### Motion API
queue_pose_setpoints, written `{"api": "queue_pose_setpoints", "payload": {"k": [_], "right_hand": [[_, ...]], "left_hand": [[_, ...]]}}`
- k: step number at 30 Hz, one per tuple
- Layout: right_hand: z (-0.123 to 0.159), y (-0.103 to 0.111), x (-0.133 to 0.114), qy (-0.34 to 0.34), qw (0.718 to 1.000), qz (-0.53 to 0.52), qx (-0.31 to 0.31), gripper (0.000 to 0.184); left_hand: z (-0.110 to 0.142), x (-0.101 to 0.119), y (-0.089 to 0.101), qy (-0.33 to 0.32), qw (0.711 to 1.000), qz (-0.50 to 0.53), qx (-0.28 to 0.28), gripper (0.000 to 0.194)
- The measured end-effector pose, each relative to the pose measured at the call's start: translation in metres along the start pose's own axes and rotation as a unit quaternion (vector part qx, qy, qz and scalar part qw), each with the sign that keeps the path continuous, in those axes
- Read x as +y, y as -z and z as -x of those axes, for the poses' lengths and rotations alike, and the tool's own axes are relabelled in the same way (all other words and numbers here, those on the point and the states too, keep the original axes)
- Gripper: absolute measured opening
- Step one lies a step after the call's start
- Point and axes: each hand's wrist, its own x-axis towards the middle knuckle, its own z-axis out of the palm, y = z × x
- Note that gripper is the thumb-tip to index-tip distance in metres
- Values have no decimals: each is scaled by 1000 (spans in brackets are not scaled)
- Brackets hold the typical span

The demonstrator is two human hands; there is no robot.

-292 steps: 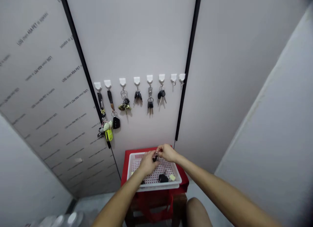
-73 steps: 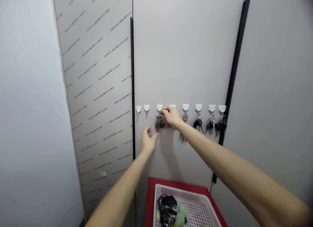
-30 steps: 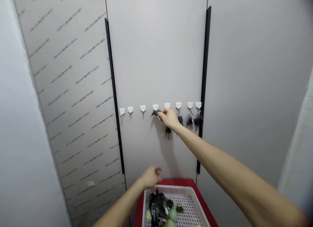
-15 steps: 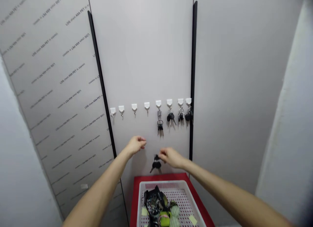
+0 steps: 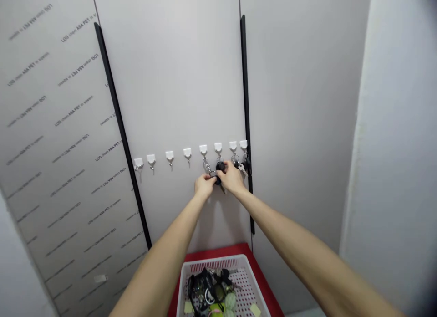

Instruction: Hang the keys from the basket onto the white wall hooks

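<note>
My left hand [image 5: 204, 186] pinches a key ring [image 5: 213, 173] that hangs from a metal clasp [image 5: 206, 164] on a white wall hook [image 5: 203, 149]. Close beside it, my right hand [image 5: 233, 176] is closed at black-headed keys [image 5: 220, 166] below the neighbouring hook [image 5: 218, 147]. Its fingertips partly cover the keys, so which bunch they belong to is hard to see. One key points down between the hands. Right of my right hand, more keys [image 5: 243, 168] hang from the last hooks.
Several white hooks, such as one hook [image 5: 170, 155] at left, carry no keys. Black strips [image 5: 245, 80] run up the panel's sides. Below, a white perforated basket [image 5: 251, 267] on a red surface [image 5: 225, 252] holds keys, black items and a green ball-like thing [image 5: 230, 301].
Both hands have risen to the hanging keys. The keys my right hand held above the basket are no longer in that place, and black keys now show at the basket's back. The view has shifted right.
</note>
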Motion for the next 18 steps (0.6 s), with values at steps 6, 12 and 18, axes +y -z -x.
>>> {"api": "queue_pose_setpoints", "payload": {"k": [6, 12, 18], "right_hand": [[-29, 18, -18, 67, 991, -117, 10, 23], [-33, 33, -38, 132, 975, -141, -106, 19], [61, 8, 25, 67, 928, -152, -334, 26]], "left_hand": [[-5, 49, 31, -62, 984, 168, 1, 19], [-7, 79, 53, -84, 982, 167, -30, 14], [56, -6, 30, 29, 976, 20, -214, 10]]}}
